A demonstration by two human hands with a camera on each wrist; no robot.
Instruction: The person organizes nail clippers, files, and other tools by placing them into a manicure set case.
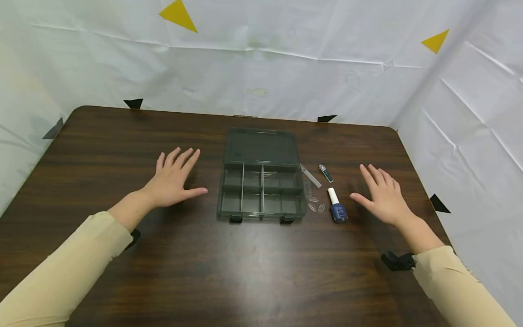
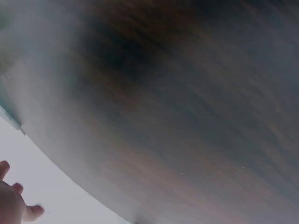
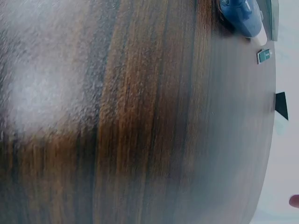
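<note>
Resting flat on the dark brown wooden desk (image 1: 122, 136), both hands lie with fingers straight and spread, holding nothing. The left hand (image 1: 173, 179) sits left of centre in the head view, its thumb pointing toward the smoky grey transparent plastic organiser box (image 1: 261, 190) at the middle of the frame. That box stands open, its lid (image 1: 260, 147) laid back toward the far edge, and its tray is split by dividers into small compartments; whether anything lies in them cannot be told.

The right hand (image 1: 384, 195) lies at right of centre, palm down, near the dark blue nail polish bottle with a white cap (image 1: 337, 206), which lies on its side just right of the box, apart from the thumb. Between bottle and box lie a few small clear oval nail tips (image 1: 315, 204). Above them sit a narrow clear plastic strip (image 1: 311, 176) and a small dark green rectangular tube (image 1: 325, 173).

The right wrist view shows the blue bottle (image 3: 240, 16) at the upper right, blurred. The left wrist view shows blurred wood grain and fingertips (image 2: 14, 205) at the lower left.

White sheeting (image 1: 286, 59) with yellow triangles walls the desk.
</note>
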